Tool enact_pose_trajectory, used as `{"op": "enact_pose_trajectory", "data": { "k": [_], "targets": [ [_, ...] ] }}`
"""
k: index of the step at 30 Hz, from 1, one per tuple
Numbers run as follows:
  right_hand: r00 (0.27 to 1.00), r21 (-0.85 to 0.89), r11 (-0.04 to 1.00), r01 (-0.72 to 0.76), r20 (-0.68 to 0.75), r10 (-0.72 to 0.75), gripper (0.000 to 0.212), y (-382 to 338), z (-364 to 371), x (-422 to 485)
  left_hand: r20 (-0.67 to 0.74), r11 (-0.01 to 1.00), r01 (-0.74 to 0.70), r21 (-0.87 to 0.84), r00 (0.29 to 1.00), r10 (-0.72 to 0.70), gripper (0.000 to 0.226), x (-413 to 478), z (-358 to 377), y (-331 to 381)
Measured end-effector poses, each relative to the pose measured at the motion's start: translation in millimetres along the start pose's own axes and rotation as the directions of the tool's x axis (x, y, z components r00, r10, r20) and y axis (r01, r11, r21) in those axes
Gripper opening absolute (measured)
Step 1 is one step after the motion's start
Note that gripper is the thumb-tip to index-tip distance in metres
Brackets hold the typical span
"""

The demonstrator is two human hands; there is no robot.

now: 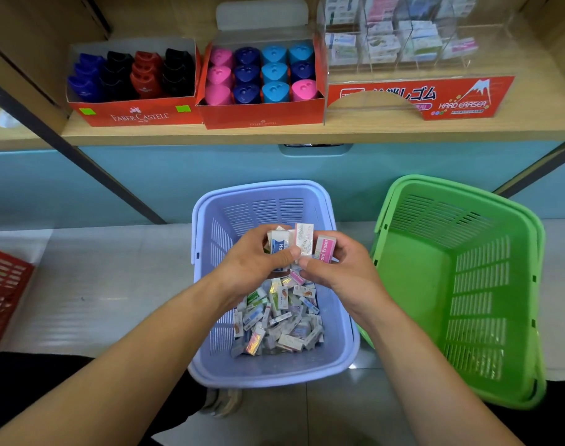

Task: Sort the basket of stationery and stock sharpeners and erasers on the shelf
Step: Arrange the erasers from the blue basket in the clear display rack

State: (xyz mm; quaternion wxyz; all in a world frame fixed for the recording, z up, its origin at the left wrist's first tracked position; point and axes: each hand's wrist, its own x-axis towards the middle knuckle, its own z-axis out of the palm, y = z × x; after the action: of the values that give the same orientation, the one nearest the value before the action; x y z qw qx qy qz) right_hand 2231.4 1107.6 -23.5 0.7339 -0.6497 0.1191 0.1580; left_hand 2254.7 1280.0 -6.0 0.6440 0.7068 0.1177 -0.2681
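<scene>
One green basket [467, 252] stands beside the lilac basket [274, 370].

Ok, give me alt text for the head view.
The left hand and right hand hold boxed erasers above a lilac basket of loose erasers. A green basket stands beside it; the shelf behind holds two red sharpener boxes and an eraser display.

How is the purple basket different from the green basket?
The purple basket is lilac, the green basket bright green. The purple basket holds a heap of erasers; the green basket shows nothing inside. The left hand and right hand hold erasers over the purple basket, not the green basket. Both are slotted plastic baskets on the floor.
</scene>
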Motion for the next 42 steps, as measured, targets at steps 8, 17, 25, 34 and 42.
{"op": "enact_pose_trajectory", "data": {
  "k": [8,17,25,34,42],
  "targets": [
    [1.0,-0.081,0.997,0.006,0.003,-0.005,0.025,2,9,-1,-0.092,0.994,0.023,-0.111,0.995,-0.033,0.047,1,4,-4],
    [0.994,0.183,0.978,-0.1,0.066,0.09,0.033,-5,5,0,-0.175,0.974,0.083,-0.211,0.977,-0.121,0.054,3,-1,-1],
    [0.999,0.227,0.973,-0.034,-0.03,0.042,0.024,-11,-1,-2,-0.16,0.979,0.007,-0.206,0.986,-0.041,0.029,-3,9,18],
    [0.994,0.173,0.981,0.091,-0.083,-0.078,0.031,-53,-17,-10,-0.08,0.976,-0.087,-0.202,0.994,0.072,0.029,5,33,61],
    [0.965,0.03,0.98,0.198,-0.183,-0.189,0.018,-97,-47,-17,-0.118,0.972,-0.16,-0.174,0.983,0.141,0.036,0,54,94]
  ]
}}
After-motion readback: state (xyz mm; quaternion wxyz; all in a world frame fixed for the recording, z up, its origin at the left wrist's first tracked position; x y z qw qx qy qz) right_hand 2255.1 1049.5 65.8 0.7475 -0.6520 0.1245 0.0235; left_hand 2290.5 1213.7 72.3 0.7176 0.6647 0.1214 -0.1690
